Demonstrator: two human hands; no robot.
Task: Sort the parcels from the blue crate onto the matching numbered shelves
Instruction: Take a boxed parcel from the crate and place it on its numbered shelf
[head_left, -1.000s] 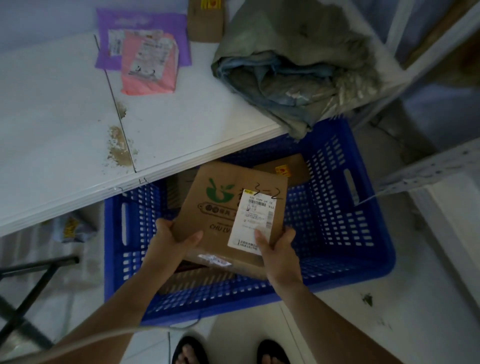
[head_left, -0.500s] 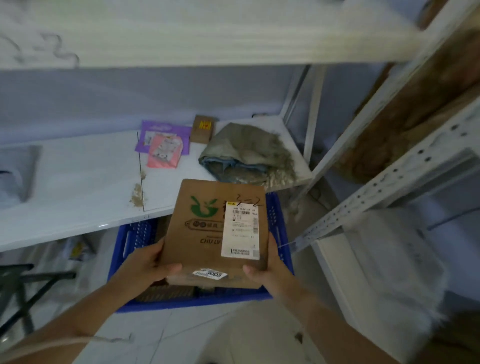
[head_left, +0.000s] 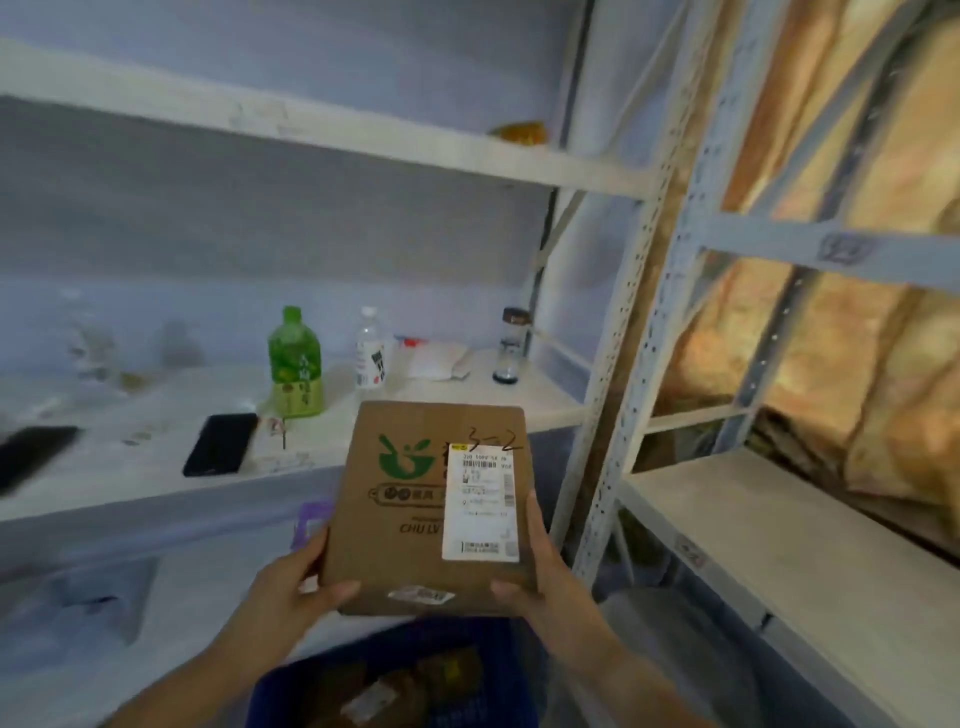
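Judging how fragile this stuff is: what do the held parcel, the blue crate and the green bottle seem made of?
Parcel: matte brown cardboard, from its flat printed face and stiff edges. Blue crate: probably plastic, uniformly coloured, though blurred. Green bottle: likely glossy translucent plastic, wrapped in a label.

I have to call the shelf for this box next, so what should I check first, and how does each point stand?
1. Grip: left hand and right hand both hold the brown parcel by its lower corners: ok.
2. Handwritten 3-2 readable on the parcel: ok.
3. Matching shelf tag: the rack tag is blurred: cannot tell.
4. Front of the shelf ahead free: green bottle and black phone sit there: not ok.
5. Room on the right rack's lower board: ok.
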